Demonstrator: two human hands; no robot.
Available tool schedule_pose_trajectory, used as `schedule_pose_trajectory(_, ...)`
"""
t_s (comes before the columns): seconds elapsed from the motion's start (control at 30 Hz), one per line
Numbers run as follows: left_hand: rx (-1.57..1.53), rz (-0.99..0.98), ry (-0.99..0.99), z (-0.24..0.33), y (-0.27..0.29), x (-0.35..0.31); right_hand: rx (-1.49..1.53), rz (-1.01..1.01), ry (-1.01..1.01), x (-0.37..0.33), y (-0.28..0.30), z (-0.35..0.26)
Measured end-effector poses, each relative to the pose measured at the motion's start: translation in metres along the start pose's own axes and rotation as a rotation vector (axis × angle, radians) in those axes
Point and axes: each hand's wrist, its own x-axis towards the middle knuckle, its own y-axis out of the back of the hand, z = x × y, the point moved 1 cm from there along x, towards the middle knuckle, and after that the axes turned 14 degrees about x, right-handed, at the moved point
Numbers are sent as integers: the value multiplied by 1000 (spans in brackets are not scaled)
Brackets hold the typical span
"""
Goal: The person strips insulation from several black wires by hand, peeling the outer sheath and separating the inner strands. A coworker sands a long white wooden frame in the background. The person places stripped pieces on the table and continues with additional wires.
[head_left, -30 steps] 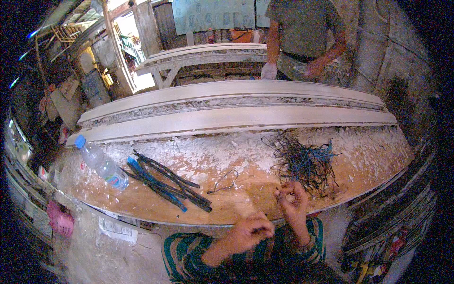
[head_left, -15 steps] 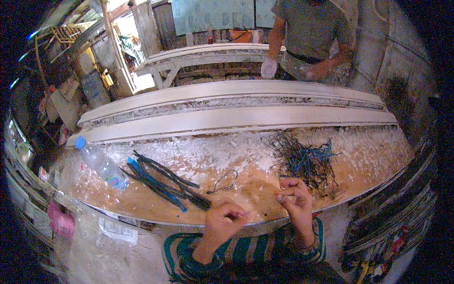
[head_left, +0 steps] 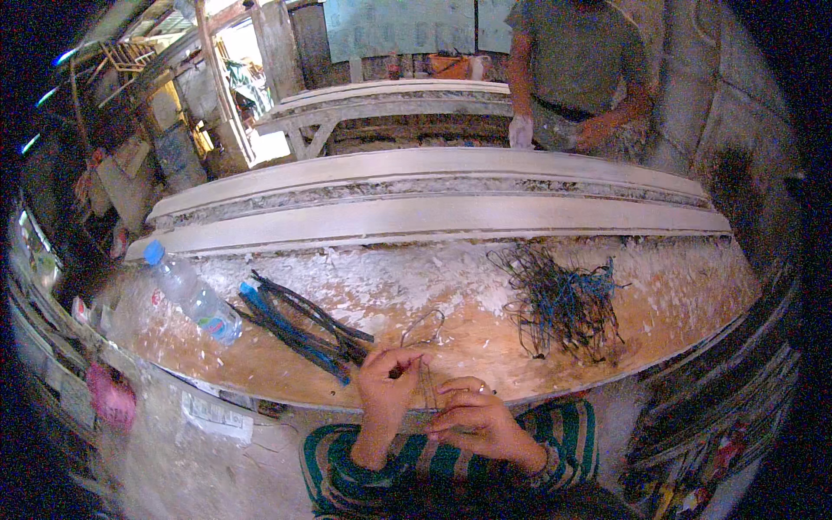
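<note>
My left hand (head_left: 386, 386) is closed in a pinch at the near edge of the table, with a thin dark strand (head_left: 427, 381) hanging from its fingertips. Just right of it and slightly nearer, my right hand (head_left: 477, 422) has thumb and fingers pinched near the strand's lower part. Beyond my left hand lies a bundle of black and blue cords (head_left: 303, 328). A loop of thin cord (head_left: 440, 322) rests on the wood past my fingers. Farther right sits a tangled heap of black and blue strands (head_left: 568, 299).
A plastic bottle with a blue cap (head_left: 198, 299) lies on the left of the flake-strewn table (head_left: 667, 316). Long white mouldings (head_left: 416, 217) run across behind. Across from me a person (head_left: 576, 78) stands near another bench (head_left: 381, 100). A pink object (head_left: 111, 397) is at lower left.
My right hand has moved left and nearer from beside the heap to my left hand. My left hand has shifted slightly left and up. A strand now shows between them.
</note>
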Motion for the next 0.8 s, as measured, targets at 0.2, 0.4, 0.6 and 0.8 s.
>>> schedule_pose_trajectory(0.2, -97, -210, -40, -1, -18, -8, -57, 222, -6, -8, 17, 10)
schedule_pose_trajectory(0.4, -274, -596, -335, 17, -32, -27, -104, 703, -177, -18, 44, 21)
schedule_pose_trajectory(0.6, -618, -830, -385, 33, -44, -46, -132, 875, -150, -22, 60, 17)
schedule_pose_trajectory(0.8, -687, -817, -275, 18, -39, -39, -264, 754, -139, -20, 64, 14)
